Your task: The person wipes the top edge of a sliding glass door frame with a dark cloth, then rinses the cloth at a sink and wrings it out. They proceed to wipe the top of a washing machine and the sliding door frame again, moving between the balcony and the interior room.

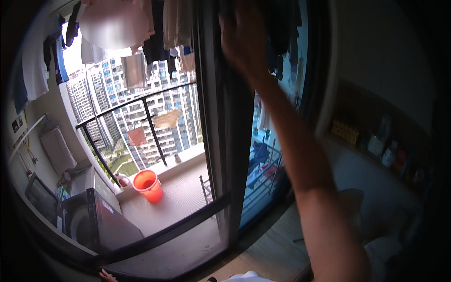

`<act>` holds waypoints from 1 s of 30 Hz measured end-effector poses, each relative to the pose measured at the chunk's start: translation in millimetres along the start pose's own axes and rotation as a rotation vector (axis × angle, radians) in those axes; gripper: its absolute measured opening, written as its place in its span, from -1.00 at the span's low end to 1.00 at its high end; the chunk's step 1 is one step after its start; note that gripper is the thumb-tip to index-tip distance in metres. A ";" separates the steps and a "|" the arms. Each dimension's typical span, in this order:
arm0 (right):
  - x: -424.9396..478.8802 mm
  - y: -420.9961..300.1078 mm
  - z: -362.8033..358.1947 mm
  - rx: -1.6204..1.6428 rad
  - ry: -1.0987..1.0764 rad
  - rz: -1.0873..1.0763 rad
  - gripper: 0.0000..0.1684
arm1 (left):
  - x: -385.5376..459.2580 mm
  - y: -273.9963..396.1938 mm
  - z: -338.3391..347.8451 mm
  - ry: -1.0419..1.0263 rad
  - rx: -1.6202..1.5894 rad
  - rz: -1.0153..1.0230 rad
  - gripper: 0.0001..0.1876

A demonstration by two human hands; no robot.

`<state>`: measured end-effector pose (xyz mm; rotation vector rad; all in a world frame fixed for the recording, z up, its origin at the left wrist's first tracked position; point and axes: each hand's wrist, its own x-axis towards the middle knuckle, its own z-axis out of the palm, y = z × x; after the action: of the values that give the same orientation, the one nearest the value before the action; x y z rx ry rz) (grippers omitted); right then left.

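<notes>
My right hand (243, 42) is raised at the top, against the dark upright frame (225, 116) of a glass sliding door. Its fingertips are lost in shadow, so I cannot tell how firmly they hold. The right forearm crosses the view down to the lower right. Only the fingers of my left hand (107, 276) show at the bottom edge, close to the door's low dark rail (169, 229). What they touch cannot be made out.
Beyond the glass lies a balcony with an orange bucket (148, 186), a washing machine (109, 222) and a black railing (144, 98). Laundry (134, 70) hangs overhead. Behind the right pane stands a metal drying rack (262, 172). Bottles (389, 153) line a dim shelf at right.
</notes>
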<state>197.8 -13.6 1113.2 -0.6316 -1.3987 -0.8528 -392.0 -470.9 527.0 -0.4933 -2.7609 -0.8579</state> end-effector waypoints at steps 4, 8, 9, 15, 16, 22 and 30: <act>-236.2 -58.9 -25.7 0.074 -0.167 0.268 -0.43 | -11.6 10.5 -37.3 -0.012 0.022 -0.026 -0.46; -440.2 -117.4 -83.4 0.095 -0.374 0.637 -0.46 | 35.0 -37.2 32.2 0.053 -0.108 -0.117 -0.55; -499.8 -112.6 -102.5 0.104 -0.371 0.773 -0.44 | 40.6 -20.1 65.7 0.011 -0.089 -0.089 -0.55; -548.4 -179.2 -100.5 0.114 -0.395 1.357 -0.45 | 32.6 -16.4 14.6 -0.049 0.010 -0.174 -0.55; -529.1 -187.1 -95.4 0.197 -0.330 1.317 -0.45 | 31.0 -11.4 8.3 -0.060 -0.014 -0.193 -0.55; -503.4 -223.9 -81.0 0.126 -0.323 0.978 -0.46 | 24.4 5.8 10.2 -0.084 -0.034 -0.162 -0.53; -453.4 -218.4 -122.3 0.756 -0.393 0.541 -0.64 | 29.9 -16.1 19.0 0.074 0.064 -0.107 -0.52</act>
<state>103.8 -174.2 629.9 -0.5475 -1.6426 0.2567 -427.4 -464.8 512.2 -0.2982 -2.7574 -0.7916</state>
